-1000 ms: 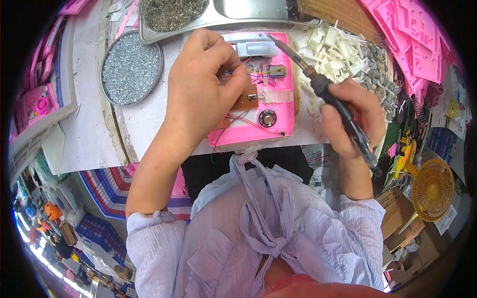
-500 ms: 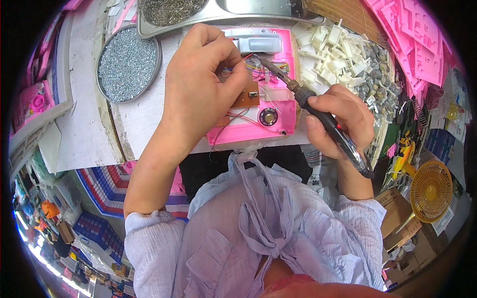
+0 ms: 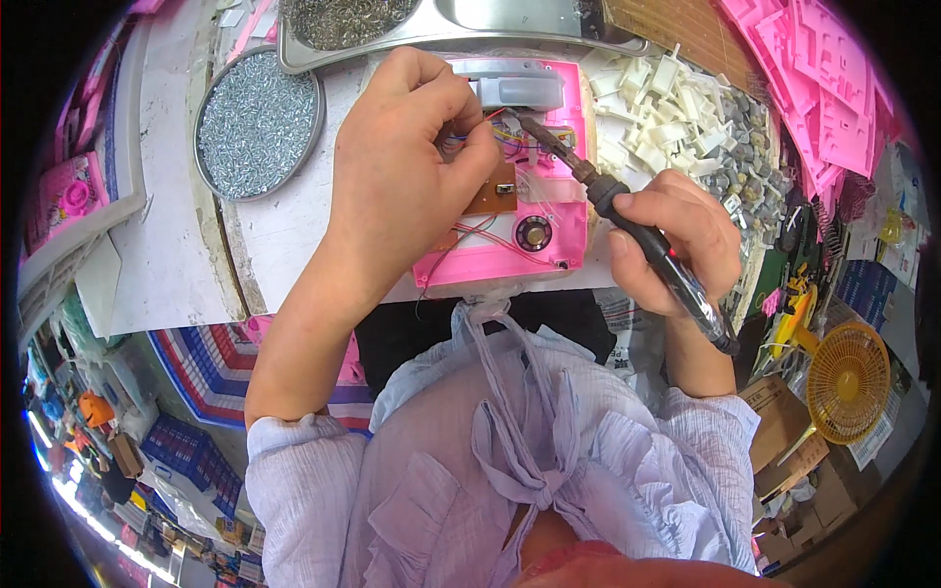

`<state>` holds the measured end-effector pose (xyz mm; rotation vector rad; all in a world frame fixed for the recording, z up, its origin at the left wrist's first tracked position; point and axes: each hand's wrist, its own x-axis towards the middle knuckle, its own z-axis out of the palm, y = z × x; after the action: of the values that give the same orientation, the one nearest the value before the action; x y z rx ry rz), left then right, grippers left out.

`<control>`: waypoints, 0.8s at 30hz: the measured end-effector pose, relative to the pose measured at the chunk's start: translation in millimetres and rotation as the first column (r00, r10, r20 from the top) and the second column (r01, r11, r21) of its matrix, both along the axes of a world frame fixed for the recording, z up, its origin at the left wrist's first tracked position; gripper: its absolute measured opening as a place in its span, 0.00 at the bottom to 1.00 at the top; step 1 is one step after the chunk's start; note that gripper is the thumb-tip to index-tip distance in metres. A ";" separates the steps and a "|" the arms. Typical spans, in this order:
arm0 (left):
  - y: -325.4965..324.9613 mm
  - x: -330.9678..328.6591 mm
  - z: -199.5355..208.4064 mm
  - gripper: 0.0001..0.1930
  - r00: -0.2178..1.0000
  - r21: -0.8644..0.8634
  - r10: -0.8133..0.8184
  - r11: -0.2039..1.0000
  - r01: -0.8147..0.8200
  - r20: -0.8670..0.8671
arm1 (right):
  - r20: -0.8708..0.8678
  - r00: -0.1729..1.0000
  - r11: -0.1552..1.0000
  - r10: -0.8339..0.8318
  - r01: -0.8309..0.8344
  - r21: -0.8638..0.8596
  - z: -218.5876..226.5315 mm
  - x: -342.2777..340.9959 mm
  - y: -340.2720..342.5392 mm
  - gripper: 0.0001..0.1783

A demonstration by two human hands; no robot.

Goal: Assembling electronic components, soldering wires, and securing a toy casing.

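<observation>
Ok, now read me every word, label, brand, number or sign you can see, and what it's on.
White plastic bag beside the lap: dark printing, partly hidden; I won't copy it out.
Cardboard box: dark marks, too small to read.
Blue boxes, lower left: any markings too small.

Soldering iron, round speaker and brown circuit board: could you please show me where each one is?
Soldering iron (image 3: 641, 228): head view, on its black handle.
Round speaker (image 3: 533, 233): head view, on its centre.
Brown circuit board (image 3: 490, 203): head view, on its uncovered part.
</observation>
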<state>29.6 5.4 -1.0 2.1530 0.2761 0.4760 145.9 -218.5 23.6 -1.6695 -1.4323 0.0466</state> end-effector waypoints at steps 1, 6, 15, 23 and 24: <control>0.0 -0.1 0.5 0.04 1.000 -0.001 0.001 1.000 -0.001 -0.004 | -0.003 1.000 1.000 0.000 0.000 -0.006 0.1 0.2 0.0 0.16; -0.3 -0.2 0.3 0.03 1.000 -0.001 0.008 1.000 -0.008 -0.009 | 0.009 1.000 1.000 0.013 -0.013 -0.006 -0.6 3.0 2.1 0.16; -1.6 0.8 0.1 0.04 1.000 -0.019 0.029 0.999 -0.029 0.006 | 0.076 0.997 0.999 0.011 -0.013 0.031 -2.6 9.3 3.2 0.20; -2.3 2.5 1.7 0.05 0.999 -0.030 0.046 0.998 -0.046 -0.004 | 0.026 1.000 0.998 -0.018 0.017 0.052 -0.9 8.6 1.2 0.20; -2.4 2.4 1.8 0.05 0.999 -0.025 0.047 0.999 -0.047 -0.005 | 0.023 1.000 0.998 -0.019 0.017 0.056 -1.0 8.5 1.1 0.20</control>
<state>32.1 3.1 0.8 2.1272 0.3346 0.4921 154.4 -217.5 22.7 -1.6420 -1.4236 -0.0234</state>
